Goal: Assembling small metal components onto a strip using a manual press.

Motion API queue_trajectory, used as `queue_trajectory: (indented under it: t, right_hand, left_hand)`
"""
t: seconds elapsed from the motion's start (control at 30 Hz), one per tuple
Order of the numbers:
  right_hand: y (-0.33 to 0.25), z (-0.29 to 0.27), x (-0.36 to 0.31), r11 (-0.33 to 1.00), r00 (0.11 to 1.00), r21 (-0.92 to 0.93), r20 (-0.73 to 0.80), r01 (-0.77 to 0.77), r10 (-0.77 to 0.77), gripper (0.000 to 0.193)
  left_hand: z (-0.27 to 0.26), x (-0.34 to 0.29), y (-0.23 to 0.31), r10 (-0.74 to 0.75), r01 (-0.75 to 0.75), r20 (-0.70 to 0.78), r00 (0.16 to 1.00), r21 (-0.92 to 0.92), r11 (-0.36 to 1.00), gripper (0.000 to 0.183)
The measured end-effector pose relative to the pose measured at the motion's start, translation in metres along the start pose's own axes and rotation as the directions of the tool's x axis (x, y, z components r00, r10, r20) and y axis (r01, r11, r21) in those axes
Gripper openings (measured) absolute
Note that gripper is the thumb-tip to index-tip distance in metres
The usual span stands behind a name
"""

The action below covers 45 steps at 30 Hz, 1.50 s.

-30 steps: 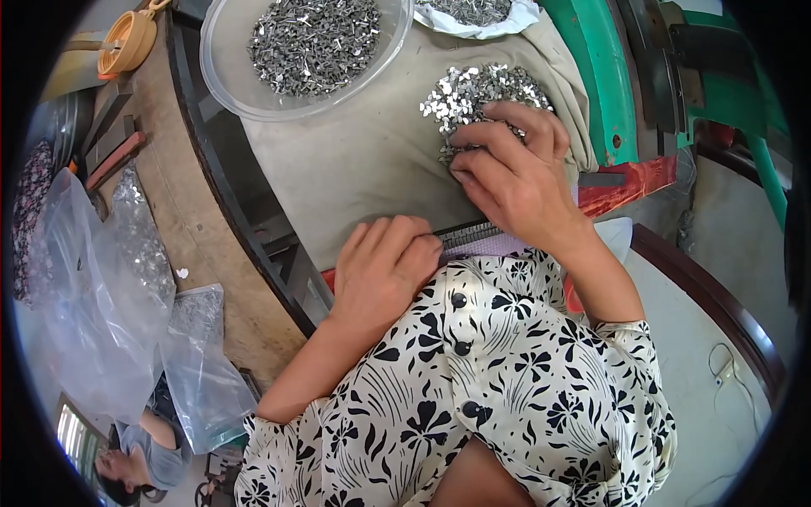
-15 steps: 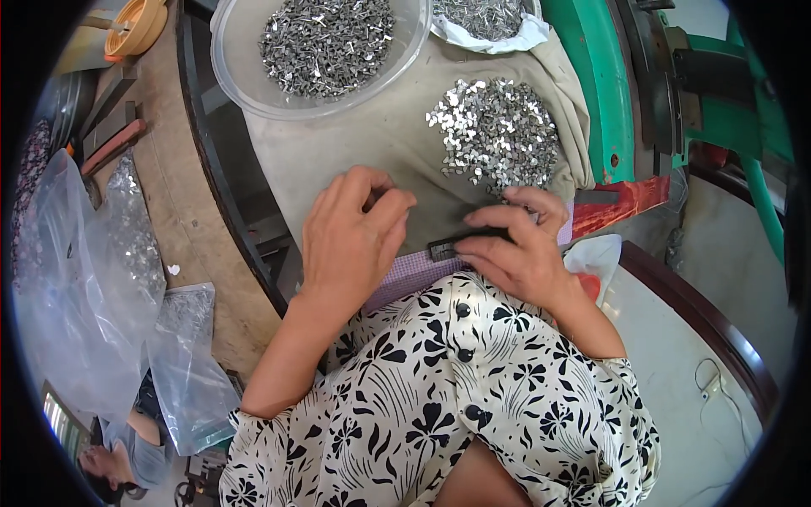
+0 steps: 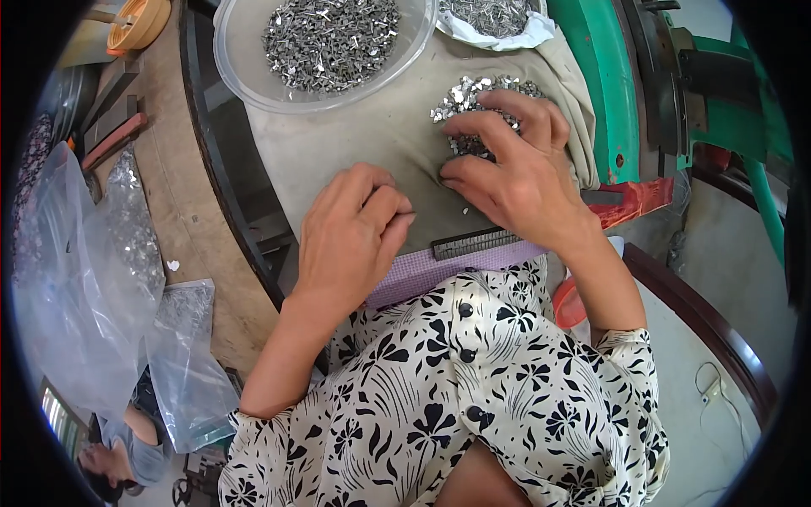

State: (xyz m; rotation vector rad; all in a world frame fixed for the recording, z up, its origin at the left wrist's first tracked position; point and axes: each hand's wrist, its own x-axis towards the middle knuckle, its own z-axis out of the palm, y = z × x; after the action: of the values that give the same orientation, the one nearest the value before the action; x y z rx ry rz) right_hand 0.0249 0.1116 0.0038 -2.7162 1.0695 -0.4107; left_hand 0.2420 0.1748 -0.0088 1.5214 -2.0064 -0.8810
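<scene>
Over the pile of small shiny metal pieces (image 3: 460, 97) is my right hand (image 3: 528, 173), its fingers bent and apart, covering much of the pile. My left hand (image 3: 342, 232) rests on the cloth (image 3: 338, 139) with thumb and fingers pinched together. Whatever is between those fingertips is too small to make out. A black slotted bar (image 3: 473, 243) lies along the near edge of the cloth, partly under my right wrist. One tiny metal piece (image 3: 465, 210) sits apart on the cloth between the bar and the pile.
A clear plastic tub (image 3: 232, 63) of small metal parts stands at the back. Behind the pile is a lined bowl (image 3: 507, 40) of thin metal pins. Green machinery (image 3: 604, 110) borders the right. Plastic bags (image 3: 93, 296) lie on the left bench (image 3: 194, 211), and a person (image 3: 127, 456) is at the lower left.
My right hand has left the black bar and moved up over the metal pile, uncovering more of the bar. My left hand has stayed nearly in place, still pinched.
</scene>
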Motion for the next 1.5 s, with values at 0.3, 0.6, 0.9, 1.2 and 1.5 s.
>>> queue_trajectory:
  t: [0.3,0.6,0.9,1.2,1.5]
  right_hand:
    - [-0.019,0.007,-0.009,0.986,0.983,0.009,-0.082,-0.164,0.164,0.015]
    - [-0.029,-0.004,-0.040,0.952,0.952,0.205,-0.159,-0.229,0.263,0.014]
    - [-0.039,-0.004,-0.075,0.944,0.969,0.225,0.010,-0.241,0.245,0.022]
    - [-0.021,-0.001,-0.045,0.974,0.975,0.087,-0.048,-0.211,0.216,0.017]
    - [-0.021,0.001,-0.057,0.967,0.965,0.110,-0.104,-0.229,0.240,0.018]
  left_hand:
    - [0.026,-0.028,0.018,0.042,-0.046,-0.033,0.999,-0.135,0.990,0.018]
    - [0.032,-0.033,0.018,0.039,-0.042,-0.031,0.999,-0.105,0.994,0.019]
    - [0.034,-0.035,0.016,0.031,-0.034,-0.029,0.999,-0.109,0.993,0.024]
    - [0.036,-0.030,0.018,0.065,-0.068,-0.044,0.997,-0.071,0.995,0.031]
    - [0.044,-0.022,0.022,0.146,-0.146,-0.018,0.989,-0.021,0.989,0.020]
